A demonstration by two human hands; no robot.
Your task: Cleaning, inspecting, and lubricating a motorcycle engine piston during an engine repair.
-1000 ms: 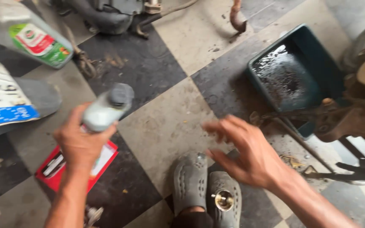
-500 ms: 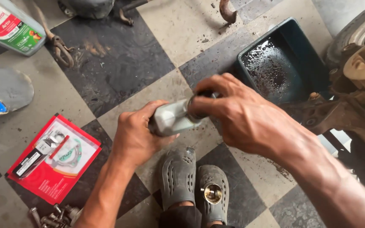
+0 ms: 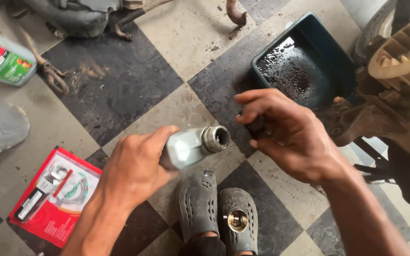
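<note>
Left hand (image 3: 136, 166) clamps the grey plastic bottle (image 3: 188, 147) by its body, above the checkered floor (image 3: 119, 95); right hand (image 3: 290, 137) pinches the dark cap (image 3: 256, 127). Bottle likely light, oil-slick: grip the flat sides.
</note>
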